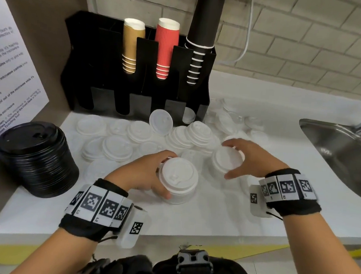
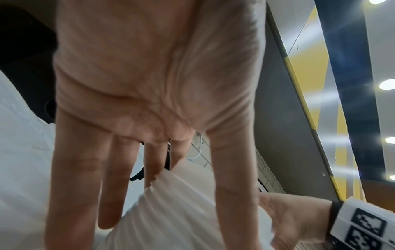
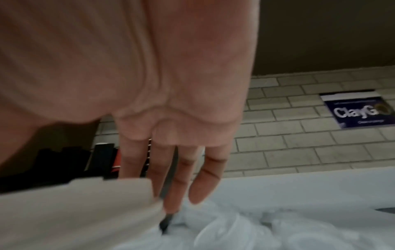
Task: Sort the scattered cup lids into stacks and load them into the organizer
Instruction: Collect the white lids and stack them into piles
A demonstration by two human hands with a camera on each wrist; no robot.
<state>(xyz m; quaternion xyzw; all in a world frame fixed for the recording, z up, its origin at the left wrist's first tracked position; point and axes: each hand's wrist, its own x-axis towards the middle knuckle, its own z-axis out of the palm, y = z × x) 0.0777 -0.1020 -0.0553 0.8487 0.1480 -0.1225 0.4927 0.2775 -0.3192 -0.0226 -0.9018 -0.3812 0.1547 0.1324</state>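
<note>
Near stack: we see a stack of white lids (image 1: 178, 179) standing upright on the bench (image 1: 212, 214), tops facing up, its axis vertical, close to the front edge.
Left grip: our left hand (image 1: 145, 175) curls round this stack from the left side, thumb in front and fingers behind.
Second stack: a shorter white stack (image 1: 227, 159) stands to the right, also flat side up.
Right grip: our right hand (image 1: 252, 159) is spread wide over it, thumb and fingers at its rim; we cannot tell whether it is clamped firmly.
Scattered lids: loose white lids (image 1: 119, 141) lie flat behind the hands, one lid (image 1: 161, 121) leaning on the organizer (image 1: 135, 95).
Organizer: black, at the wall, holding cups; its low slots stand behind the lids.
Black lids: a tall black stack (image 1: 37, 159) at the left.
Writing: in the right wrist view a blue sign (image 3: 361, 111) reads "ClayG"; the rest is blurred.
</note>
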